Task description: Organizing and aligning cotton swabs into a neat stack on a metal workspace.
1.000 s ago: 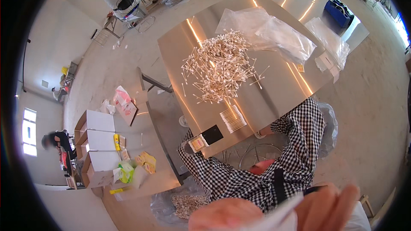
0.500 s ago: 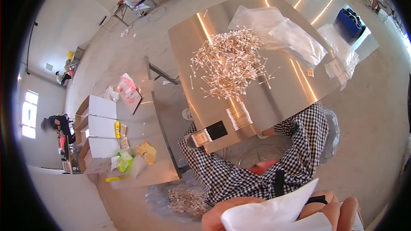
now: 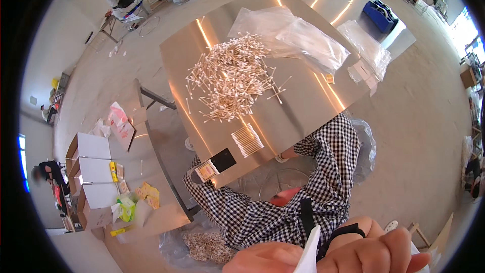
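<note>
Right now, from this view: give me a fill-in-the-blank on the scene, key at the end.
1. The sheet between the left hand and right hand is ____.
2. The heap on the metal table is cotton ____.
3. The pad beside the swab pack is ____.
4. The trousers have a black-and-white ____ pattern.

Missing words: white; swabs; black; checked

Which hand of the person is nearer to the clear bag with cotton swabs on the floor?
Left. In the picture, the left hand is just right of the bag; the right hand is farther right, beyond the white sheet.
</note>
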`<act>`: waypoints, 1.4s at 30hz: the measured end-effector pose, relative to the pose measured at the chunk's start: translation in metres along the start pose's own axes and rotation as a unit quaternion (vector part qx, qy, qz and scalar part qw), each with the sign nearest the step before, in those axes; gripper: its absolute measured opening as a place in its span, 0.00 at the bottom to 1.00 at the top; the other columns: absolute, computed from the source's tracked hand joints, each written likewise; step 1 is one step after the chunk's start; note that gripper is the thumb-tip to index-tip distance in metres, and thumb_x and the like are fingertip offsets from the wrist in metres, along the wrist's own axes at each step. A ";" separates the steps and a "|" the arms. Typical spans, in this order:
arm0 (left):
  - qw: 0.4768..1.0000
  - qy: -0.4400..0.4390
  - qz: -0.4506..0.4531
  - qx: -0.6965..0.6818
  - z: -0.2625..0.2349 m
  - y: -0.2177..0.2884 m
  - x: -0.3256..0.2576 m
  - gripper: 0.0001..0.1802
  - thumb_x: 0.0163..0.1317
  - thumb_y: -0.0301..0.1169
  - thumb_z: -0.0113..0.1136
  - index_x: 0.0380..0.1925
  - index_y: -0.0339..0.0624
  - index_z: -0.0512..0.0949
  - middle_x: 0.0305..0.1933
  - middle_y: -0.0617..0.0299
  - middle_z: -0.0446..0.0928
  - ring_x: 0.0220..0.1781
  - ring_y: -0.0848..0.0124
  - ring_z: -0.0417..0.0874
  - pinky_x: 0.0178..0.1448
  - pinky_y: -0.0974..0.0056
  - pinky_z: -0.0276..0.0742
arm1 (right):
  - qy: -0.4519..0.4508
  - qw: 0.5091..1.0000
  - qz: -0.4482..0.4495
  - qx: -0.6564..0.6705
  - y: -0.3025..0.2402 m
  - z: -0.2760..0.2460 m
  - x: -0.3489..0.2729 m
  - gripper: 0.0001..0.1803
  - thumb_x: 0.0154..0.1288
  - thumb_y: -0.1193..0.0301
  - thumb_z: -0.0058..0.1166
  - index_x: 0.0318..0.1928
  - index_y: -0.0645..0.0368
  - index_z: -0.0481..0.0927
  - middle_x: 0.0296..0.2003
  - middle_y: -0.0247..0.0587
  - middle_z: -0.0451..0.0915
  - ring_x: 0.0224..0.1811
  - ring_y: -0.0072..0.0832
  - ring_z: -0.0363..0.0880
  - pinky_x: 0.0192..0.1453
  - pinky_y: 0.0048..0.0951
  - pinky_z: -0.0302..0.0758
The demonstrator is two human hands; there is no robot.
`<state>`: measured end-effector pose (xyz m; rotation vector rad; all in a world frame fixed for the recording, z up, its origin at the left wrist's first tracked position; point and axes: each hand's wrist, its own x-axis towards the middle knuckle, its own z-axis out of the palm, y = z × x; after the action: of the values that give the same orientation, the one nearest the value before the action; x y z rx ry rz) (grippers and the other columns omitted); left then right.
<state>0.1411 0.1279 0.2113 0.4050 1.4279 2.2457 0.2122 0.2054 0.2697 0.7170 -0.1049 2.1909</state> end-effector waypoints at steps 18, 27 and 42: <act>0.994 0.042 -0.037 0.090 -0.006 0.006 0.020 0.29 0.60 0.16 0.61 0.63 0.27 0.67 0.57 0.53 0.77 0.60 0.67 0.79 0.66 0.62 0.72 | 0.249 0.923 0.150 -0.253 -0.028 -0.100 0.011 0.14 0.80 0.59 0.40 0.43 0.57 0.66 0.40 0.41 0.72 0.50 0.34 0.70 0.59 0.36 0.66; 0.945 -0.016 0.062 0.322 -0.017 0.004 0.030 0.14 0.63 0.18 0.59 0.50 0.29 0.78 0.46 0.62 0.79 0.49 0.74 0.79 0.56 0.68 0.74 | -0.059 0.742 0.134 -0.654 -0.036 -0.097 0.025 0.24 0.58 0.87 0.62 0.54 0.66 0.70 0.49 0.49 0.76 0.58 0.38 0.76 0.64 0.39 0.71; 1.000 0.017 -0.021 0.005 -0.013 0.015 0.044 0.25 0.62 0.17 0.66 0.59 0.29 0.72 0.45 0.49 0.85 0.47 0.68 0.87 0.54 0.67 0.83 | 0.119 0.728 0.202 -0.644 -0.018 -0.094 0.037 0.13 0.66 0.77 0.63 0.50 0.65 0.79 0.47 0.40 0.81 0.46 0.22 0.81 0.48 0.23 0.78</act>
<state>0.0940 0.1353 0.2196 0.3373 1.4518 2.2228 0.1630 0.2710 0.2085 -0.4390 -1.5823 1.9065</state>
